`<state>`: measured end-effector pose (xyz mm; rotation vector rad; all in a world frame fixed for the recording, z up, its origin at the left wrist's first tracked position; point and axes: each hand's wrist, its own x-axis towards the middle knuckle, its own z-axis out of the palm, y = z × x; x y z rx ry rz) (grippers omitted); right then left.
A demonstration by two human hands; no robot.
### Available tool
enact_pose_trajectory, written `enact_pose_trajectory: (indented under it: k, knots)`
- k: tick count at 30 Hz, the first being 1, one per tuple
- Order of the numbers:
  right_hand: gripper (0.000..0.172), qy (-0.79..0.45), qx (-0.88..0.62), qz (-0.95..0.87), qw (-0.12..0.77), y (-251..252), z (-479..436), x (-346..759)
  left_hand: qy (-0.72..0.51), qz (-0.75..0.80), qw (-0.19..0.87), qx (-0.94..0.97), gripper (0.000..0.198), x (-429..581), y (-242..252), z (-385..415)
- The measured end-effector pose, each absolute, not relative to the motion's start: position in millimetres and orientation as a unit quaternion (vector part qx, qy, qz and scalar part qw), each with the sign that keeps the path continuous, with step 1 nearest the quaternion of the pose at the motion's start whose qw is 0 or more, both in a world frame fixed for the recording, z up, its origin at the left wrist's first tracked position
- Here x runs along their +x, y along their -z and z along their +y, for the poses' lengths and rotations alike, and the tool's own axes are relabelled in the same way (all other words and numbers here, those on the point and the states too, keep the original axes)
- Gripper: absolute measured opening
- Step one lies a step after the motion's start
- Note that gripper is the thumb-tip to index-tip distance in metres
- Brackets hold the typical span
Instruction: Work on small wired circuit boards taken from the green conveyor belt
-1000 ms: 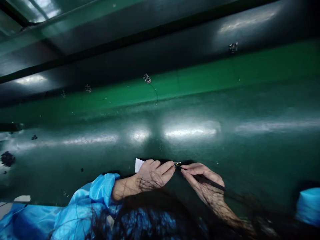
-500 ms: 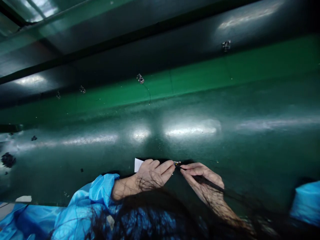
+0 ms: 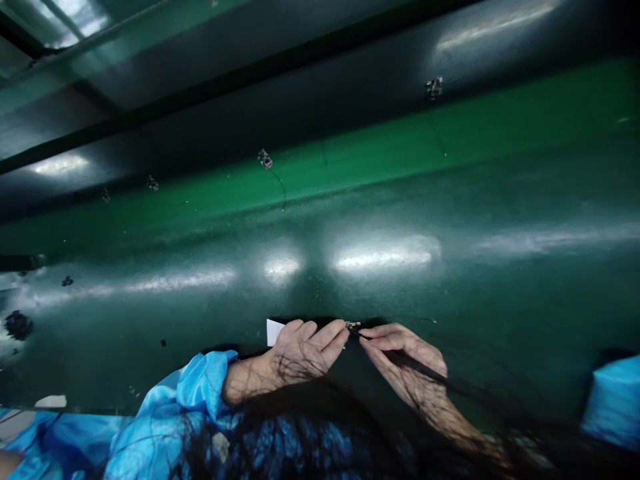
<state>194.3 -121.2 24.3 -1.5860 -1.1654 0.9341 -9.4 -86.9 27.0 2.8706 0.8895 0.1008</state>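
My left hand is closed, its fingertips pinching a tiny electronic part with a metallic edge and a yellow spot. The fingers hide most of that part. From the right, my right hand grips a slim black pen-like tool; its exact kind is not clear. The tool's thin tip is at the part, though I cannot tell whether it touches. A white piece of paper or card sticks out behind my left hand. Loose dark hair covers some of both forearms.
Beyond the green worktable runs a bright green strip with small electronic modules, one module trailing a thin wire, another module farther right. A pile of black bits lies at left. Blue cloth shows at the right edge.
The modules on the far strip have shifted left. My hands, the small part and the black tool have hardly moved.
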Motion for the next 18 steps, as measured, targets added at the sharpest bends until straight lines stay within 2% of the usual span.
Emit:
enact_pose_trajectory:
  k: [8,18]
  knots:
    - [0.011,-0.375,-0.648,-0.474,0.463,-21.3,-124.0,196.0,-0.051,0.301,0.032,0.952,0.033,-7.9,-28.9,-87.9]
    - [0.010,-0.367,-0.648,-0.471,0.473,-24.1,-122.3,195.8,-0.062,0.306,0.051,0.949,0.034,-6.9,-26.8,-87.9]
